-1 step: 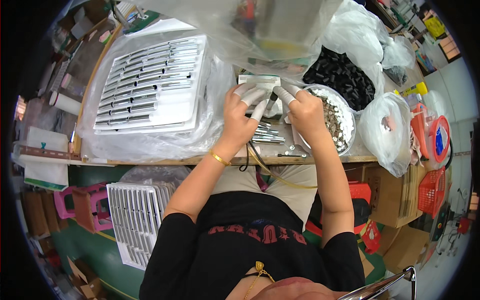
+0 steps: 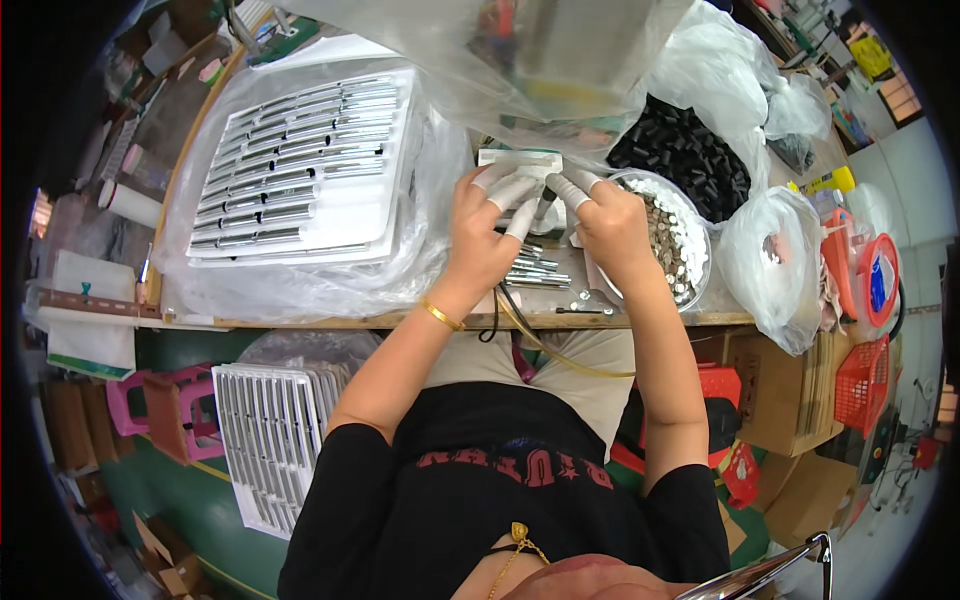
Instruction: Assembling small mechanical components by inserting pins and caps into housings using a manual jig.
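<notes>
My left hand [image 2: 485, 225] and my right hand [image 2: 603, 218] meet at a small white-topped bench device [image 2: 520, 158], with white covers on several fingertips. Between them a short metal tube with a dark end [image 2: 545, 207] stands slightly tilted. My right fingers are closed at its dark end. The left fingers bend together beside it, the thumb close to the tube; what they pinch is hidden. Just below the hands lie loose silver tubes [image 2: 538, 270]. By my right wrist stands a clear round tub [image 2: 708, 262] of small white and metallic pieces.
At left, a white foam tray [image 2: 350, 215] of silver tubes lies on plastic wrap. A bag of black cylindrical pieces [image 2: 685, 155] sits at far right, near a tied plastic bag [image 2: 770, 265]. Clear plastic [image 2: 540, 80] hangs over the far side. More trays [image 2: 270, 440] stand below the bench.
</notes>
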{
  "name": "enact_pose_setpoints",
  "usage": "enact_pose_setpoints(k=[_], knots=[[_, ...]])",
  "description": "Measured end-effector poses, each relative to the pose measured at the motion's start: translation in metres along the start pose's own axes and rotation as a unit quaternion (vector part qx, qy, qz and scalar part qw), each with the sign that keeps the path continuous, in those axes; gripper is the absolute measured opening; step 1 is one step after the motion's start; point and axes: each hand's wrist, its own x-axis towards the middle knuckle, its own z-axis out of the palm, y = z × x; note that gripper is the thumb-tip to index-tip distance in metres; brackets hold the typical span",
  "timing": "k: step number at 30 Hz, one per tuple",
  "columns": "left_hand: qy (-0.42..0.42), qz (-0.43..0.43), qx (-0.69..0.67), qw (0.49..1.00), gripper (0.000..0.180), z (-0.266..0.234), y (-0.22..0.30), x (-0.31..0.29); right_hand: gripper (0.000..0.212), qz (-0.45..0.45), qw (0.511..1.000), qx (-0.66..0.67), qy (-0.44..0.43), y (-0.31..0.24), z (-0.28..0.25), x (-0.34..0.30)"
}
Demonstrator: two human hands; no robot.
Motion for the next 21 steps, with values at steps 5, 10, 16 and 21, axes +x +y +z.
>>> enact_pose_setpoints(k=[5, 10, 16, 21], knots=[[-0.001, 0.043, 0.017, 0.999, 0.032, 0.005, 0.001, 0.000, 0.028, 0.155, 0.979, 0.133, -0.008, -0.009, 0.004, 0.001], [-0.015, 0.068, 0.076, 0.995, 0.032, 0.003, 0.002, 0.000, 0.019, 0.316, 0.918, 0.239, 0.030, -0.022, 0.012, 0.000], [0.003, 0.048, 0.068, 0.997, 0.030, -0.017, -0.002, 0.000, 0.017, 0.298, 0.915, 0.266, 0.060, -0.023, 0.022, -0.003], [-0.021, 0.008, 0.118, 0.993, 0.032, -0.062, -0.045, 0.014, 0.014, 0.501, 0.732, 0.459, 0.044, -0.016, 0.016, -0.006]])
